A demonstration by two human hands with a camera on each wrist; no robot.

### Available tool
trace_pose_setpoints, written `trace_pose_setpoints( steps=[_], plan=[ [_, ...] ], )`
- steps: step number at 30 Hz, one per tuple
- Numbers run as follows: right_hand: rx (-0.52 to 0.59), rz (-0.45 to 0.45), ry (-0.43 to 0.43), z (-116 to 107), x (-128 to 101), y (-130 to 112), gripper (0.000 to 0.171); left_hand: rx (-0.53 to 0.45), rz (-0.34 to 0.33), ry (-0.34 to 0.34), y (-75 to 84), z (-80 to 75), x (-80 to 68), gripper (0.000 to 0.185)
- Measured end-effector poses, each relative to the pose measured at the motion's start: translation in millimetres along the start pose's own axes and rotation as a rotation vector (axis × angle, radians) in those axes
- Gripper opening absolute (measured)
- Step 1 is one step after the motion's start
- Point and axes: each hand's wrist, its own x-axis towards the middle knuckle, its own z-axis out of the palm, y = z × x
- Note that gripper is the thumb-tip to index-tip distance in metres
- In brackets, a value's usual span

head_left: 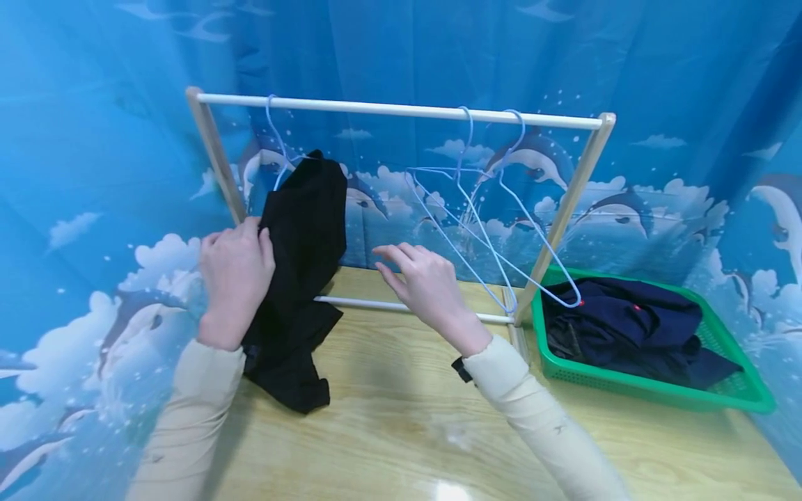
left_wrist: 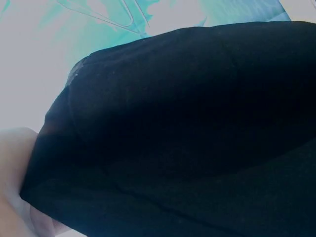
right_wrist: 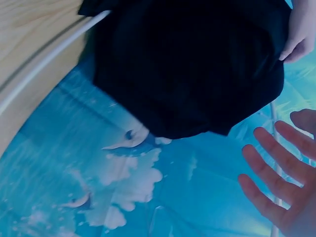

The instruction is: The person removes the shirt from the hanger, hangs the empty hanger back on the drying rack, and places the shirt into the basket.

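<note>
A: Where do we have the garment (head_left: 307,236)?

B: Left of centre in the head view, below the rail (head_left: 370,107), covering part of a hanger (head_left: 285,158), with its lower end over the worktop (head_left: 388,390). We can't tell whether the hanger bears its weight.

A: And our grip?

B: Our left hand (head_left: 237,275) pinches the cloth's left edge; the right wrist view shows that at upper right. Our right hand (head_left: 429,285), near mid-frame, is loosely spread, holds nothing and stands apart from the cloth.

A: How should it handle?

B: Light, soft and limp, we'd judge: likelier to sag or fold than slip, and hardly fragile. We'd take hold near its top, one hand at each side edge.

A: Which way does it point?

B: Its long axis runs roughly up the frame, the top leaning slightly right. It's too dark for us to tell which end is the collar.
</note>
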Motion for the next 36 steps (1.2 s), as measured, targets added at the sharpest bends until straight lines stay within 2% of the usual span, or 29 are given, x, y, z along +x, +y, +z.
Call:
trace_pose_setpoints(
  steps=[11, 16, 21, 24, 27, 29, 36],
  plan=[
    [0.056, 0.094, -0.026, 13, 64, -41, 0.027, 0.038, -0.005, 0.000, 4.1, -1.0, -7.4, 0.035],
    [0.030, 0.137, -0.047, 27, 89, -56, 0.032, 0.032, 0.022, 0.041, 5.8, -1.2, -14.1, 0.033],
    [0.003, 0.263, -0.123, 41, 108, -73, 0.050, 0.020, 0.058, 0.098, 8.5, -2.4, -24.7, 0.031],
    [-0.035, 0.321, -0.160, 49, 116, -80, 0.057, 0.010, 0.070, 0.107, 13.3, -3.2, -30.1, 0.029],
    [-0.093, 0.343, -0.178, 57, 122, -84, 0.053, -0.002, 0.094, 0.120, 17.3, -2.1, -34.3, 0.027],
    [-0.095, 0.365, -0.196, 61, 125, -86, 0.049, -0.008, 0.110, 0.128, 19.0, -1.0, -37.0, 0.026],
    [-0.020, 0.379, -0.226, 68, 127, -85, 0.035, -0.016, 0.144, 0.125, 19.9, 0.2, -42.7, 0.026]
  ],
)
